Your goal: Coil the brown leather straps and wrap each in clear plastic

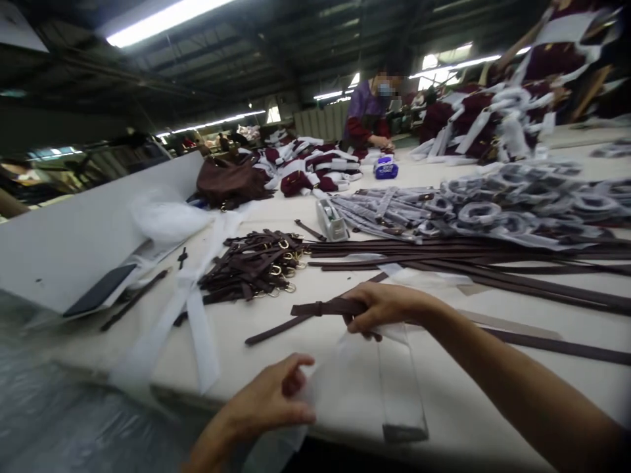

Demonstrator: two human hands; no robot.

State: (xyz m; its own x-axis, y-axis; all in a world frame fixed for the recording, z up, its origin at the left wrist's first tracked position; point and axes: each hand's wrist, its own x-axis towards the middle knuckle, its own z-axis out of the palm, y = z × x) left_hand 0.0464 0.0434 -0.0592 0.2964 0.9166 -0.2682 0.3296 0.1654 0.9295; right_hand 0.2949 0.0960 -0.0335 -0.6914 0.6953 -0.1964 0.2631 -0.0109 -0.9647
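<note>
**Left hand [269, 401] has only a slight hold on the sheet [399, 384]**

The white sheet's edge is pinched in the left grip at the counter's [227, 328] front. The brown strap [315, 309] is clenched in the right hand [387, 305], just above the sheet. If tugged, the sheet could slip free or tear. The strap's trailing end might be caught on the buckle pile [256, 266].

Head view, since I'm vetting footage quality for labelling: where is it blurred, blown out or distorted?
Head view: the ceiling tube light is blown out; head view: the wrapped pile at far right is smeared and stretched; head view: fairly sharp at the right hand gripping the dark strap and the left hand pinching the clear sheet.
</note>
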